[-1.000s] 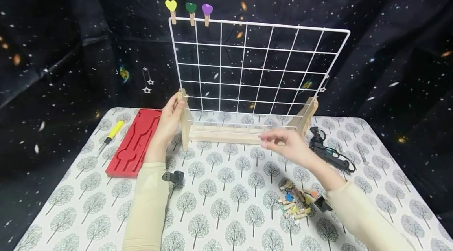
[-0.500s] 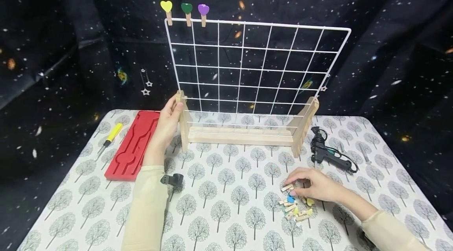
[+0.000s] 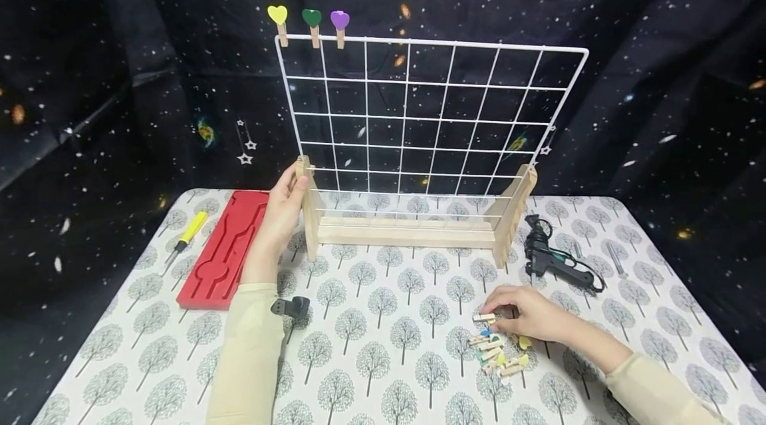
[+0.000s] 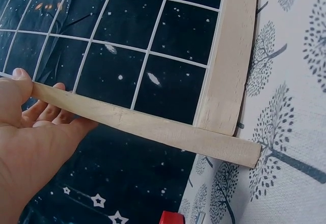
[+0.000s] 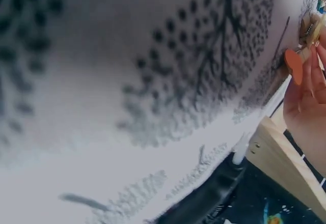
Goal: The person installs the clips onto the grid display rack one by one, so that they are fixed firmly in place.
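My left hand point(image 3: 281, 215) grips the left wooden upright point(image 3: 310, 219) of a stand that holds a white wire grid point(image 3: 409, 82). In the left wrist view, the thumb and fingers lie on either side of that upright. Three wooden clothespins with a yellow heart point(image 3: 278, 14), a green heart point(image 3: 312, 18) and a purple heart point(image 3: 340, 19) are clipped along the grid's top left. My right hand point(image 3: 532, 314), over a small pile of heart clothespins point(image 3: 493, 353), pinches a clothespin point(image 3: 483, 318). The right wrist view has an orange heart point(image 5: 294, 66) beside its fingers.
A red moulded tray point(image 3: 221, 252) and a yellow-handled screwdriver point(image 3: 190, 231) lie at the left. At the right are a black glue gun point(image 3: 556, 262) and a clear stick point(image 3: 616, 259). A dark starry cloth point(image 3: 120, 79) hangs behind the table.
My right hand has moved from the stand's base rail down to the clothespin pile, and its fingers have closed on a clothespin there. The left hand keeps its hold on the upright.
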`<action>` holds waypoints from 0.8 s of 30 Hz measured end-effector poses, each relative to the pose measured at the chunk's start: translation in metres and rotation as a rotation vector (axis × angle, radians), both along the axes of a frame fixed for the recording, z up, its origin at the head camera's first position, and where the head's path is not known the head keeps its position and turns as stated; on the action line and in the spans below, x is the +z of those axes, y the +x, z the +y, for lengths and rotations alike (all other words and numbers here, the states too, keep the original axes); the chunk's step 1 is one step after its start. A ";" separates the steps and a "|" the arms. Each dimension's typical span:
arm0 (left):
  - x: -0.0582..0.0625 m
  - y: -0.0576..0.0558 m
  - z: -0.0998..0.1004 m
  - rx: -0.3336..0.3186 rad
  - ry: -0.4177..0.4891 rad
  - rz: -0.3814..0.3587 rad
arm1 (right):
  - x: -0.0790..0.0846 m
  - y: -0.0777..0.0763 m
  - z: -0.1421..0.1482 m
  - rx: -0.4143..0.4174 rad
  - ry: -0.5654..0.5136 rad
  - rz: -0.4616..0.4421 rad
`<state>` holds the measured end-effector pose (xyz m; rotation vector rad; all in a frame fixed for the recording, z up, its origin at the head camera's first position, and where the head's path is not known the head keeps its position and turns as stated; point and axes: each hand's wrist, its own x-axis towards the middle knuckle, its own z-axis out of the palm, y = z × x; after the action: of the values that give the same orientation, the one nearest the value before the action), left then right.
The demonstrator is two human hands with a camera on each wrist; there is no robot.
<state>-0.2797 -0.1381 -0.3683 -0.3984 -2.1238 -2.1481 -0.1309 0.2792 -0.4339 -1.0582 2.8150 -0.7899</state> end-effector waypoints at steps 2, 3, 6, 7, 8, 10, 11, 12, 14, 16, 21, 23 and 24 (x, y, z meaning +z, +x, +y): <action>0.003 0.003 0.000 0.001 0.004 0.002 | 0.002 -0.001 -0.001 0.001 0.034 0.028; 0.005 0.004 0.001 -0.001 0.005 0.003 | 0.002 -0.001 -0.002 0.006 0.047 0.035; 0.010 0.008 0.002 -0.006 0.006 0.004 | 0.003 -0.002 -0.002 0.028 0.071 0.043; 0.011 0.009 0.003 -0.005 0.002 0.002 | 0.004 -0.002 -0.002 0.035 0.072 0.040; 0.011 0.010 0.003 -0.004 -0.003 0.002 | 0.004 -0.002 -0.002 0.040 0.067 0.030; 0.012 0.010 0.004 -0.002 -0.007 0.005 | 0.006 -0.001 -0.002 0.036 0.056 0.013; 0.013 0.010 0.004 -0.001 -0.008 0.007 | 0.007 -0.001 -0.002 0.028 0.049 0.004; 0.013 0.011 0.004 0.000 -0.006 0.009 | 0.008 0.000 -0.002 0.018 0.041 -0.005; 0.013 0.010 0.004 -0.001 -0.001 0.017 | 0.011 0.002 -0.002 -0.004 0.018 -0.039; 0.012 0.008 0.003 -0.001 0.004 0.014 | 0.013 0.003 -0.002 -0.031 -0.002 -0.075; 0.003 0.000 0.001 0.007 0.001 0.004 | 0.016 0.006 -0.003 -0.055 -0.104 -0.111; -0.001 -0.002 0.000 0.009 0.001 0.007 | 0.016 0.006 -0.004 -0.051 -0.177 -0.123; -0.003 -0.003 0.000 0.010 0.004 0.010 | 0.017 0.006 -0.004 -0.048 -0.223 -0.140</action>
<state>-0.2832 -0.1384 -0.3717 -0.3970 -2.1115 -2.1404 -0.1245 0.2749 -0.4169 -0.9204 2.6912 -1.1578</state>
